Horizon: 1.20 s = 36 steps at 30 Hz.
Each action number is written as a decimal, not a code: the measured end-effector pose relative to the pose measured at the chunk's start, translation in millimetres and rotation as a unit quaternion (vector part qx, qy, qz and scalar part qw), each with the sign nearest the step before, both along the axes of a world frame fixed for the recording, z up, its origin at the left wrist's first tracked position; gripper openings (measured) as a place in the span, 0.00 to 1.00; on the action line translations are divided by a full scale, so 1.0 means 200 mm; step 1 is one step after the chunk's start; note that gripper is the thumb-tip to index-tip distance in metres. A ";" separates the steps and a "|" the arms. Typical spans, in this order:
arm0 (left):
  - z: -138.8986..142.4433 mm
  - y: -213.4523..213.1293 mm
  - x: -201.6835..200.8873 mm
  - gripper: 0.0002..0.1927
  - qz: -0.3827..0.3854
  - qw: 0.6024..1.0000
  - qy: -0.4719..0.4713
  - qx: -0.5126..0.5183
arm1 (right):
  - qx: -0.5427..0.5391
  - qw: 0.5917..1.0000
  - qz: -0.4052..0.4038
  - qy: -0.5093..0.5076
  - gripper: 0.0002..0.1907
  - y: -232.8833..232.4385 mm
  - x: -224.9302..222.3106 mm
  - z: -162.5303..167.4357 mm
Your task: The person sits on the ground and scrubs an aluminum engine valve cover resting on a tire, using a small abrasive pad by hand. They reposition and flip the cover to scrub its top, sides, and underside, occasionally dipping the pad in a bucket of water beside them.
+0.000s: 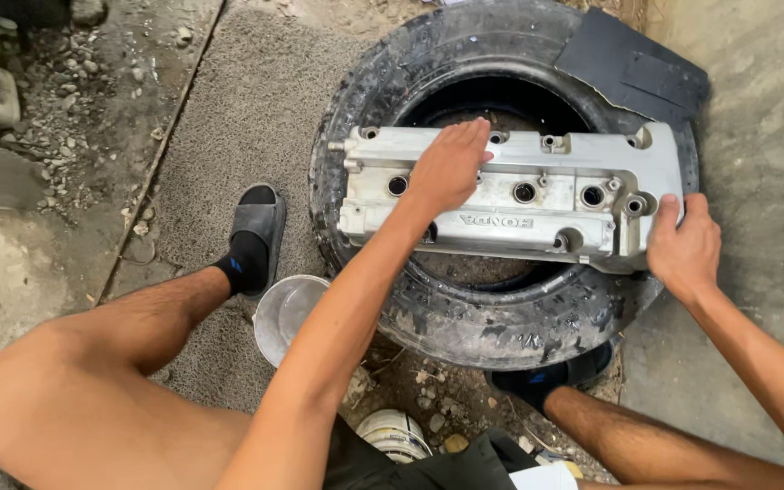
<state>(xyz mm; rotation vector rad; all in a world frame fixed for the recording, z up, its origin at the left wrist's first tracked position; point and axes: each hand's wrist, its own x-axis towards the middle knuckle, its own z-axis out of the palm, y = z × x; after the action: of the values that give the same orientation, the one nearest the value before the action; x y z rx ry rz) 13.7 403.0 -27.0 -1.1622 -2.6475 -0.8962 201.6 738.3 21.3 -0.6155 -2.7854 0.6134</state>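
I see the silver engine cover [510, 195] lying across the worn tyre [465, 308], bridging its hole. My left hand [451, 168] presses flat, released; my right hand [682, 249] clasps the cover's end. Uneven pressure could tip it into the hole.

Your left hand [447, 170] lies flat on a cast metal engine cover [537, 195]; its finish is pale silver, matt and a little grainy, with dull stains around the round holes; your right hand [683, 247] grips its end, where the metal looks the same. The cover rests on a black rubber tyre [492, 313]; the rubber is rough, cracked and dusty, with grey dried dirt on the sidewall. On the tyre lies a flat black sheet [628, 68], matt and smooth, maybe rubber or plastic. Beside your leg stands a metal bowl [285, 310], smooth with soft shine; the ground [238, 118] is rough concrete; your sandal [259, 227] looks matt grey, rubbery.
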 end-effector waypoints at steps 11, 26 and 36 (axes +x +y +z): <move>-0.01 -0.07 -0.03 0.12 -0.043 0.992 -0.014 0.114 | -0.017 0.999 -0.006 -0.029 0.22 0.03 0.01 0.02; 0.30 -0.10 0.40 0.12 0.170 0.906 -0.205 0.328 | 0.049 0.978 0.189 0.071 0.27 -0.25 0.05 0.37; 0.41 -0.07 0.66 0.16 0.042 0.958 -0.179 0.220 | -0.114 0.973 0.196 -0.033 0.18 -0.59 0.00 0.51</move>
<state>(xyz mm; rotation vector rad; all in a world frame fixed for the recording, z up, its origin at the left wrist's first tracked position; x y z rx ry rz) 145.4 389.5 55.0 -0.8349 -2.5136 -1.7073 201.3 621.1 122.4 -0.1167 -2.9434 1.0184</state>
